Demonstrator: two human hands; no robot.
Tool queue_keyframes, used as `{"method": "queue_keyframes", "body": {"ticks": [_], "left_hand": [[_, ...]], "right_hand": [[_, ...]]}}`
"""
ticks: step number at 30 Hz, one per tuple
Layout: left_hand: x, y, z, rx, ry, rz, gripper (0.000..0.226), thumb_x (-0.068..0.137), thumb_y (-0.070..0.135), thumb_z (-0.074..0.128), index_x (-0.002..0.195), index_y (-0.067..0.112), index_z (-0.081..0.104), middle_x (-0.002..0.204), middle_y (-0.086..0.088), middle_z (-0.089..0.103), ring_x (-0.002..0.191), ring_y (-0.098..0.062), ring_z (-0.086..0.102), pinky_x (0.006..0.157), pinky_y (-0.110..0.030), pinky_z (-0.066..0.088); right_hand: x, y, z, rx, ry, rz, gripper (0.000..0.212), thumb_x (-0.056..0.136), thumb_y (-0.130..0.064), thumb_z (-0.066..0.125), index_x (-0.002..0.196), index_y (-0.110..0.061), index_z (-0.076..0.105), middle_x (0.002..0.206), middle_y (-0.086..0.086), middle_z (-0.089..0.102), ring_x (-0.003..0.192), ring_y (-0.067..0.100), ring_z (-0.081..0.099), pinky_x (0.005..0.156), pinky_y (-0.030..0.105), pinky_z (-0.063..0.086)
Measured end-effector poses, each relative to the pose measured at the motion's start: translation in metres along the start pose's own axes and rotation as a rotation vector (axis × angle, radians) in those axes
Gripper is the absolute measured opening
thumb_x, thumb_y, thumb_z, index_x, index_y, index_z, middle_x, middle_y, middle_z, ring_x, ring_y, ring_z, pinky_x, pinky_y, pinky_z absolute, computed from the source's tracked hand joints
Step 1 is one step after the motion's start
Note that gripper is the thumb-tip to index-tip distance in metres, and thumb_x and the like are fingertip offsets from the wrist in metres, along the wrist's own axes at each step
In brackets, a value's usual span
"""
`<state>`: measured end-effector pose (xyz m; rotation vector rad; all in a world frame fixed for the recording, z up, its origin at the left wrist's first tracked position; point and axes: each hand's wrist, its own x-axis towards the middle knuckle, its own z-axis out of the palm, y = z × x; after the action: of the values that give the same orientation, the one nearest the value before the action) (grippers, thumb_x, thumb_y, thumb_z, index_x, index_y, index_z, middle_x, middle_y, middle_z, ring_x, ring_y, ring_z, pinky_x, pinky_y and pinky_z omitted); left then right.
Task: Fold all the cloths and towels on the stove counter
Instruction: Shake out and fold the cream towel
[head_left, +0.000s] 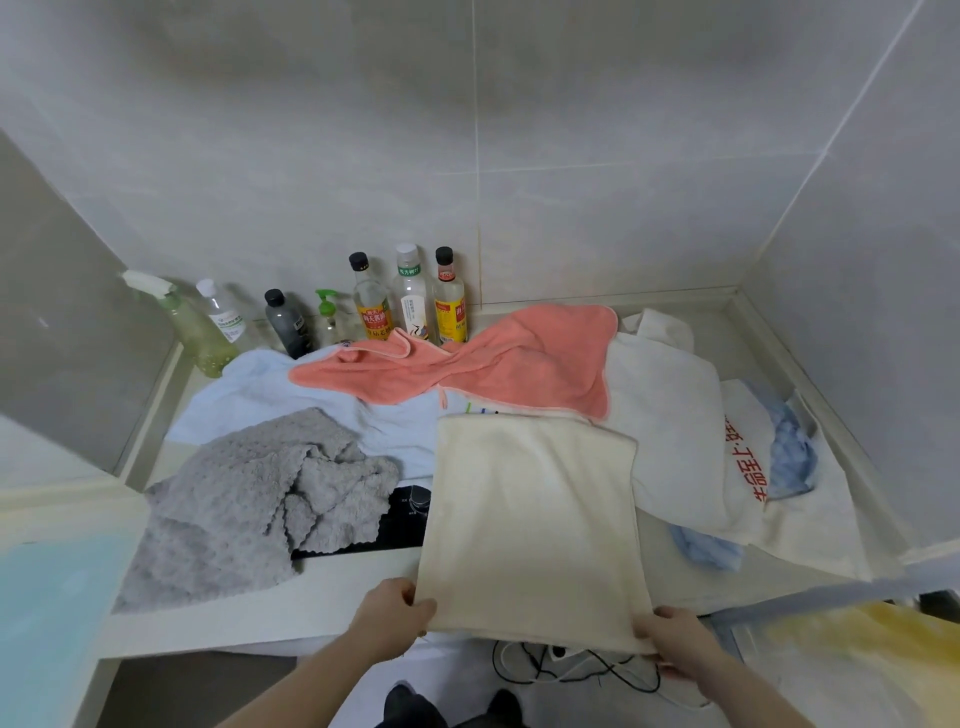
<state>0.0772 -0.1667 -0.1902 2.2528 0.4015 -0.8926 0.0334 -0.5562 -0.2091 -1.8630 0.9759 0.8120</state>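
Observation:
A cream towel (530, 519) lies flat as a rectangle across the front of the counter, its near edge hanging past the rim. My left hand (392, 616) pinches its near left corner and my right hand (670, 642) holds its near right corner. Behind it spreads a coral towel (498, 364), crumpled over a pale blue towel (291, 400). A grey bumpy cloth (244, 499) sits rumpled at the left. To the right lie a white towel (670, 426), a white cloth with red characters (748, 457) and a blue cloth (792, 457).
Several bottles (413, 296) and a green spray bottle (192, 327) stand along the back wall. A black stove top (400, 519) shows between the cloths. Tiled walls close in the counter (260, 613) on three sides. Black cables (571, 670) lie on the floor below.

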Motion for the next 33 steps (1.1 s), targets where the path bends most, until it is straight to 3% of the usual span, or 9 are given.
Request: {"method": "queue_keyframes", "body": {"ticks": [4,7,12,16,20,23,26,30,33], "left_hand": [[-0.014,-0.014,0.000,0.080,-0.237,-0.072,0.033,0.082,0.027,0.065,0.103,0.002,0.069,0.080,-0.002,0.073,0.051,-0.009,0.058,0.049,-0.021,0.042],[-0.024,-0.019,-0.003,0.186,-0.341,-0.109,0.028,0.073,0.033,0.065,0.091,0.013,0.058,0.076,-0.004,0.055,0.048,-0.015,0.045,0.046,-0.023,0.034],[-0.035,-0.014,-0.003,0.076,-0.183,-0.102,0.039,0.087,0.023,0.066,0.118,0.014,0.043,0.102,-0.005,0.065,0.080,-0.016,0.067,0.057,-0.021,0.048],[-0.033,0.001,-0.015,-0.049,0.003,0.037,0.022,0.091,0.023,0.063,0.113,0.024,0.060,0.087,-0.006,0.073,0.069,-0.013,0.069,0.058,-0.028,0.053],[-0.034,0.029,-0.033,-0.223,-0.005,0.101,0.012,0.091,0.024,0.069,0.087,0.021,0.079,0.081,0.001,0.073,0.059,-0.009,0.062,0.055,-0.024,0.050],[-0.027,0.046,-0.045,-0.419,-0.005,0.041,0.013,0.093,0.024,0.067,0.096,0.015,0.077,0.075,-0.003,0.062,0.053,-0.014,0.046,0.050,-0.025,0.035],[-0.018,0.060,-0.053,-0.627,0.017,0.006,0.018,0.093,0.026,0.067,0.104,0.015,0.074,0.091,-0.003,0.077,0.062,-0.016,0.050,0.053,-0.026,0.035],[-0.007,0.075,-0.057,-0.734,0.017,-0.007,0.023,0.085,0.025,0.076,0.106,0.019,0.074,0.089,0.004,0.077,0.070,-0.013,0.062,0.056,-0.024,0.043],[0.008,0.078,-0.054,-0.671,-0.001,0.010,0.033,0.077,0.009,0.082,0.109,0.013,0.075,0.079,0.000,0.073,0.069,-0.012,0.065,0.059,-0.025,0.049]], "right_hand": [[-0.013,0.025,-0.001,-0.222,-0.189,0.108,0.041,0.063,-0.019,0.076,0.100,-0.003,0.069,0.074,0.009,0.062,0.053,0.019,0.058,0.047,0.021,0.045],[-0.021,0.030,0.000,-0.304,-0.298,0.189,0.027,0.069,-0.016,0.072,0.088,-0.004,0.058,0.066,0.010,0.054,0.040,0.017,0.048,0.045,0.018,0.037],[-0.037,0.017,-0.004,-0.340,-0.476,0.254,0.018,0.082,-0.020,0.070,0.093,-0.009,0.060,0.069,0.008,0.068,0.049,0.015,0.050,0.050,0.020,0.039],[-0.033,0.001,-0.014,-0.170,-0.329,0.063,0.041,0.072,-0.024,0.070,0.110,-0.007,0.065,0.071,0.009,0.067,0.048,0.016,0.050,0.046,0.021,0.033],[-0.036,-0.031,-0.029,0.136,-0.208,-0.057,0.024,0.094,-0.011,0.058,0.116,-0.013,0.066,0.093,0.014,0.076,0.058,0.015,0.060,0.044,0.020,0.036],[-0.034,-0.051,-0.039,0.289,-0.179,-0.065,0.027,0.093,-0.024,0.064,0.114,-0.010,0.072,0.116,0.015,0.073,0.083,0.019,0.065,0.056,0.024,0.038],[-0.034,-0.064,-0.043,0.488,-0.143,-0.036,0.029,0.093,-0.040,0.058,0.101,-0.013,0.064,0.106,0.008,0.078,0.087,0.023,0.064,0.061,0.029,0.039],[-0.025,-0.068,-0.047,0.720,-0.091,-0.052,0.028,0.089,-0.016,0.035,0.106,-0.013,0.057,0.110,0.007,0.078,0.086,0.024,0.061,0.051,0.026,0.038],[-0.017,-0.071,-0.043,0.661,-0.063,-0.099,0.020,0.088,-0.012,0.062,0.108,-0.015,0.063,0.111,0.004,0.077,0.082,0.017,0.064,0.042,0.020,0.040]]}}
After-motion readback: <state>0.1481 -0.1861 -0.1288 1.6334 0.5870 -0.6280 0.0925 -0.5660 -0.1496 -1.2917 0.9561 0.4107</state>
